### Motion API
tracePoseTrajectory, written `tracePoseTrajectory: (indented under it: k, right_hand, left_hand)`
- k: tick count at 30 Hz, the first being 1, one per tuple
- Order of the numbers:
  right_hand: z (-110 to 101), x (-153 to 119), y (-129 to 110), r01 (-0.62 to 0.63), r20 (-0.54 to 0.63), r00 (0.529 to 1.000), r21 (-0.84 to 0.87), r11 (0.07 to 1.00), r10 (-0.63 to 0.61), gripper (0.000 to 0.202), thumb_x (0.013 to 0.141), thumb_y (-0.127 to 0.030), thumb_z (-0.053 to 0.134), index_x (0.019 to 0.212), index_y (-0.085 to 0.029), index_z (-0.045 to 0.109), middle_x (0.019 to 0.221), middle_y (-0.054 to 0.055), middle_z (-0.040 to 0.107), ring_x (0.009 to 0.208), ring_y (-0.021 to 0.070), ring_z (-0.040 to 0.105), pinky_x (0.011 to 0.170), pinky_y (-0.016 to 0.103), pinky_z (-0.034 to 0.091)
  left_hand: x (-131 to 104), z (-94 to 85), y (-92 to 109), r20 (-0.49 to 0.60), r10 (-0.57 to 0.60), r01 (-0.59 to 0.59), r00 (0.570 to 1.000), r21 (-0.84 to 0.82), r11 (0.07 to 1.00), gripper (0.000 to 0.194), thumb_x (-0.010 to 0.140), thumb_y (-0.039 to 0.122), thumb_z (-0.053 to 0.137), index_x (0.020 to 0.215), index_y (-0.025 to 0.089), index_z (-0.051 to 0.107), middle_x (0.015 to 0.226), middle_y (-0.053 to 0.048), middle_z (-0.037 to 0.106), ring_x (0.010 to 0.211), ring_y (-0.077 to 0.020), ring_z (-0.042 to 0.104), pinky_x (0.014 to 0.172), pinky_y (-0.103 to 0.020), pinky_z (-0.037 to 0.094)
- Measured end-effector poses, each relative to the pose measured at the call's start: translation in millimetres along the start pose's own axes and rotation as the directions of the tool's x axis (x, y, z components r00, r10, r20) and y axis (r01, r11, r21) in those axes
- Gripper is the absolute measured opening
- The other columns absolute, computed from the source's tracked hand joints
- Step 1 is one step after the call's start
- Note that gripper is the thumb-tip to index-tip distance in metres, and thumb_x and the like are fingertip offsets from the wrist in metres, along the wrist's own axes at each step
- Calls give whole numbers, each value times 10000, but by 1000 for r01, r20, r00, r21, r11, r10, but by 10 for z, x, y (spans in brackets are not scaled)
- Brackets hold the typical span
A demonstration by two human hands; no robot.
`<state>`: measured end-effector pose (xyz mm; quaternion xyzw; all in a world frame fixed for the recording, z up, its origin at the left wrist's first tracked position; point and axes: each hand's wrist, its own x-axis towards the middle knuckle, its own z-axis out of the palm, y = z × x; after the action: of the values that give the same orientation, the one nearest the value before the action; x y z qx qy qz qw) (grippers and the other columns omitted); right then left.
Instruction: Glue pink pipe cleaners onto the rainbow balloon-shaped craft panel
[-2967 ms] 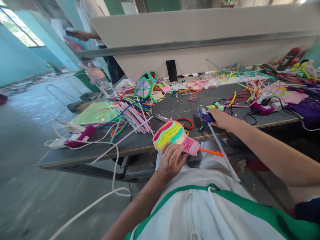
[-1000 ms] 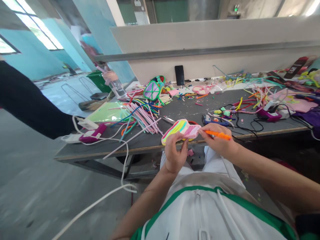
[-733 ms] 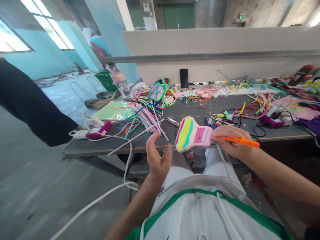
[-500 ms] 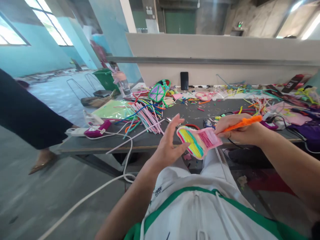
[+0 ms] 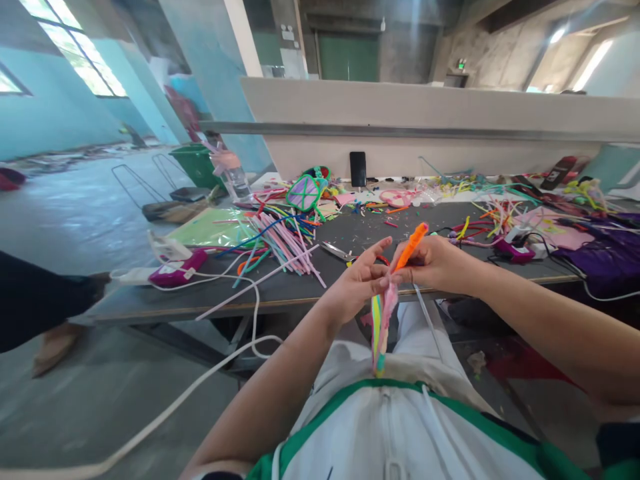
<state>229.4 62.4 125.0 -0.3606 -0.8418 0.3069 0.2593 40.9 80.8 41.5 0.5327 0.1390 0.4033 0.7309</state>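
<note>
Over my lap, just past the table's front edge, hangs a flat striped pipe-cleaner piece [image 5: 384, 327] in pink, yellow and teal, now seen nearly edge-on. A fuzzy orange pipe-cleaner stem [image 5: 412, 245] sticks up from its top end. My left hand [image 5: 357, 283] pinches that pink top end between thumb and fingers. My right hand [image 5: 435, 263] is closed around the base of the orange stem, its fingertips meeting the left ones. Scissors [image 5: 338, 252] lie on the table just beyond my left hand.
Pink and white pipe cleaners [image 5: 283, 243] lie heaped on the left of the dark table [image 5: 350, 233]. A magenta device [image 5: 177, 268] with white cords sits nearby. Further back are a phone [image 5: 358, 170], a bottle [image 5: 234, 175] and a green-edged craft piece [image 5: 304, 193]. Someone's leg [image 5: 45, 300] shows at far left.
The striped piece has turned from face-on to edge-on and hangs downward. My left hand has closed on its top end, and my right hand has moved left with the stem tilted upright.
</note>
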Motion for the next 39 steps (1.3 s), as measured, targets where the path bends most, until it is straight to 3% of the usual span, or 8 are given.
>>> tracePoseTrajectory:
  k: [8, 14, 17, 23, 27, 32, 35, 39]
  right_hand:
    - [-115, 121, 78, 197, 119, 975, -82, 977, -187, 141, 848, -225, 611, 894, -172, 733, 901, 28, 733, 819, 146, 661, 750, 247, 495]
    - [-170, 377, 163, 348, 143, 930, -41, 937, -339, 109, 820, -218, 645, 839, -154, 731, 823, 18, 695, 760, 122, 621, 716, 225, 483]
    - [-175, 481, 177, 398, 169, 905, -17, 917, -389, 105, 817, -218, 655, 815, -141, 727, 795, 15, 686, 729, 110, 602, 685, 211, 470]
    - [-116, 491, 189, 458, 183, 882, -112, 882, -434, 87, 816, -182, 648, 779, -137, 712, 793, 24, 691, 735, 117, 609, 693, 224, 461]
    - [-61, 440, 216, 490, 112, 870, -93, 867, -480, 130, 803, -165, 639, 676, -157, 659, 738, 11, 670, 723, 122, 594, 708, 242, 462]
    - [19, 274, 327, 225, -133, 963, -83, 971, -235, 67, 795, -215, 641, 804, -161, 680, 785, 20, 653, 720, 135, 586, 684, 261, 452]
    - [138, 73, 359, -35, -381, 924, 7, 999, 35, 146, 803, -246, 605, 916, -166, 650, 833, 29, 648, 728, 145, 579, 679, 279, 456]
    - [312, -221, 246, -115, -455, 877, 112, 987, 154, 153, 790, -259, 573, 920, -179, 576, 880, 31, 614, 798, 161, 575, 730, 302, 463]
  left_hand:
    - [47, -43, -19, 29, -46, 50, 999, -180, 982, 691, 714, 177, 801, 1343, 223, 518, 791, -2, 605, 632, -91, 538, 591, -195, 381]
    - [134, -73, 58, 68, -73, 87, 995, -231, 969, 221, 666, 167, 802, 790, 169, 619, 664, 26, 514, 533, -67, 424, 592, -237, 380]
    - [156, -92, 76, 36, -135, 140, 990, -237, 961, 264, 653, 180, 795, 631, 168, 532, 574, 41, 433, 508, -74, 396, 607, -261, 398]
    - [148, -130, 11, 35, -172, 175, 984, -222, 959, 317, 596, 227, 840, 629, 175, 529, 525, 47, 410, 499, -86, 414, 593, -263, 420]
    - [132, -144, -10, -8, -151, 145, 989, -219, 965, 363, 584, 161, 842, 879, 190, 631, 594, 52, 505, 497, -80, 473, 611, -268, 461]
    - [89, -114, 93, -222, -1, -15, 975, -68, 998, 901, 664, 159, 813, 1443, 271, 374, 709, 48, 636, 558, -87, 583, 559, -197, 448]
    - [79, -55, 122, -397, 141, -152, 907, 5, 988, 1034, 674, 180, 822, 1518, 245, 230, 696, 55, 663, 572, -89, 612, 577, -184, 472]
    - [109, 91, 70, -481, 225, -272, 847, -30, 962, 1078, 650, 190, 848, 1520, 229, 212, 715, 47, 690, 575, -93, 623, 594, -193, 490]
